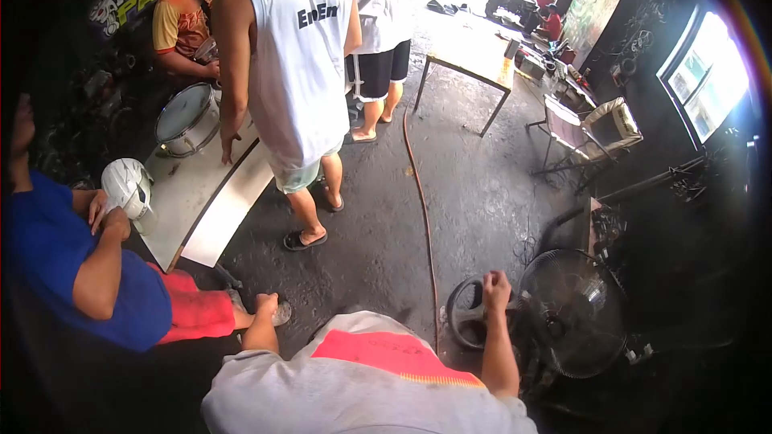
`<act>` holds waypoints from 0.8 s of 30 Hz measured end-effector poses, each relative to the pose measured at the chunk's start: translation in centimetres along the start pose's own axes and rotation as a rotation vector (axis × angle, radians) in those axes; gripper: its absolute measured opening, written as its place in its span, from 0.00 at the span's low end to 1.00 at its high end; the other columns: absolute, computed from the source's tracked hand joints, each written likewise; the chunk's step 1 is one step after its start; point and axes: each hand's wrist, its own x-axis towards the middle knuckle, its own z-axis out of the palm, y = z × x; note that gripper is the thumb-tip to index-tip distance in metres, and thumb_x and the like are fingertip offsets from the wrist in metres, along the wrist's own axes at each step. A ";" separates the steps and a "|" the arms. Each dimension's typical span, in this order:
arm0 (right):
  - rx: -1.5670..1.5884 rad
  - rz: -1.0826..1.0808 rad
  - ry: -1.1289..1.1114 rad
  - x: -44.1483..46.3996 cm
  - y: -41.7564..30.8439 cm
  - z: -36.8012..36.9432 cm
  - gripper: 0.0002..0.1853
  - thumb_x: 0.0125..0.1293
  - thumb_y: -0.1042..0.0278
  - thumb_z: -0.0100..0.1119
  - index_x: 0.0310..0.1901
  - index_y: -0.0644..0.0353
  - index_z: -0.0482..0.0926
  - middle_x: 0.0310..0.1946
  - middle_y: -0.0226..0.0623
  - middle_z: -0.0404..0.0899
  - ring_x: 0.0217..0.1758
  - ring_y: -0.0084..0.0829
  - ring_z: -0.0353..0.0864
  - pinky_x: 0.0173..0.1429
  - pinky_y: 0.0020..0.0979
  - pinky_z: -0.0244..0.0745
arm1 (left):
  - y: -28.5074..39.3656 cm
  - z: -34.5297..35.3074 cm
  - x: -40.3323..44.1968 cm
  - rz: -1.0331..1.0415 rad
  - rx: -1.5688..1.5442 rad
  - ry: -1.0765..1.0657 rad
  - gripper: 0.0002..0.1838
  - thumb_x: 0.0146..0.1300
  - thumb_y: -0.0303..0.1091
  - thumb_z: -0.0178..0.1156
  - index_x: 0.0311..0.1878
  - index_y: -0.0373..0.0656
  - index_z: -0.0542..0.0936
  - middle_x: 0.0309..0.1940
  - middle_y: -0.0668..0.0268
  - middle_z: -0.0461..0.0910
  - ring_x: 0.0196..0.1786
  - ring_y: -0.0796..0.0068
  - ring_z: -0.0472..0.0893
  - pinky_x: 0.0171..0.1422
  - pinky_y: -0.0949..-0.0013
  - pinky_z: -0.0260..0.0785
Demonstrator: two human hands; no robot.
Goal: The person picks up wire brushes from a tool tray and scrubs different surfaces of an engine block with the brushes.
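Hovers beside fan (567, 301), near right, with right hand (497, 291) loosely curled and grip of left hand (267, 305) impossible to tell, and could topple fan through one careless swing!

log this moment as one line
left hand: near co-worker's foot | right hand: curled, by dark ring, contact unclear | fan: right of dark ring

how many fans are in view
1: a round, dark wire-caged fan at lower right, just right of the person's right hand. More may be hidden in the dark areas.
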 end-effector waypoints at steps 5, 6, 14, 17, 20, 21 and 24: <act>0.020 -0.131 -0.044 5.4 -2.7 -0.9 0.11 0.55 0.63 0.56 0.35 0.62 0.74 0.22 0.38 0.76 0.25 0.32 0.76 0.32 0.29 0.69 | 1.9 1.9 -4.4 0.146 -0.040 -0.133 0.17 0.52 0.43 0.56 0.22 0.37 0.77 0.15 0.63 0.75 0.17 0.72 0.75 0.22 0.67 0.65; 0.010 -0.167 -0.078 5.7 -2.5 -0.8 0.11 0.55 0.63 0.56 0.35 0.62 0.74 0.21 0.38 0.76 0.24 0.31 0.75 0.32 0.29 0.69 | 2.3 2.3 -4.7 0.142 -0.036 -0.126 0.17 0.52 0.43 0.56 0.22 0.37 0.77 0.15 0.63 0.75 0.17 0.72 0.75 0.22 0.67 0.65; 0.022 0.029 -0.030 3.4 1.6 3.0 0.12 0.54 0.61 0.56 0.32 0.62 0.75 0.22 0.41 0.76 0.25 0.34 0.75 0.33 0.31 0.70 | 1.5 7.6 -7.9 0.178 -0.112 -0.297 0.15 0.56 0.43 0.54 0.26 0.39 0.76 0.17 0.67 0.76 0.14 0.77 0.72 0.17 0.70 0.62; -0.019 0.155 -0.065 -1.9 7.1 6.8 0.12 0.52 0.63 0.56 0.29 0.66 0.75 0.26 0.48 0.77 0.30 0.44 0.77 0.37 0.37 0.70 | -1.1 8.6 -8.4 0.019 -0.148 -0.402 0.15 0.55 0.43 0.55 0.28 0.39 0.76 0.18 0.67 0.76 0.15 0.76 0.72 0.17 0.70 0.62; -0.128 0.485 -0.036 -10.1 10.2 8.9 0.20 0.47 0.55 0.53 0.29 0.68 0.76 0.29 0.53 0.77 0.34 0.50 0.76 0.40 0.42 0.69 | -3.3 8.1 -9.4 -0.103 -0.133 -0.368 0.15 0.54 0.44 0.56 0.28 0.39 0.76 0.18 0.67 0.76 0.15 0.75 0.73 0.17 0.70 0.63; -0.320 0.143 -0.187 -12.7 14.4 9.3 0.19 0.47 0.56 0.54 0.32 0.66 0.76 0.26 0.52 0.76 0.32 0.48 0.77 0.37 0.41 0.71 | -4.2 8.5 -9.0 -0.161 -0.161 -0.330 0.14 0.51 0.42 0.58 0.28 0.38 0.76 0.18 0.65 0.76 0.16 0.73 0.75 0.18 0.67 0.65; -0.431 0.014 -0.451 -17.2 19.7 9.4 0.17 0.48 0.58 0.56 0.35 0.64 0.75 0.23 0.49 0.74 0.30 0.43 0.76 0.33 0.39 0.72 | -6.2 9.4 -7.1 -0.183 -0.065 -0.303 0.11 0.48 0.37 0.56 0.27 0.37 0.77 0.19 0.60 0.77 0.18 0.72 0.77 0.21 0.65 0.67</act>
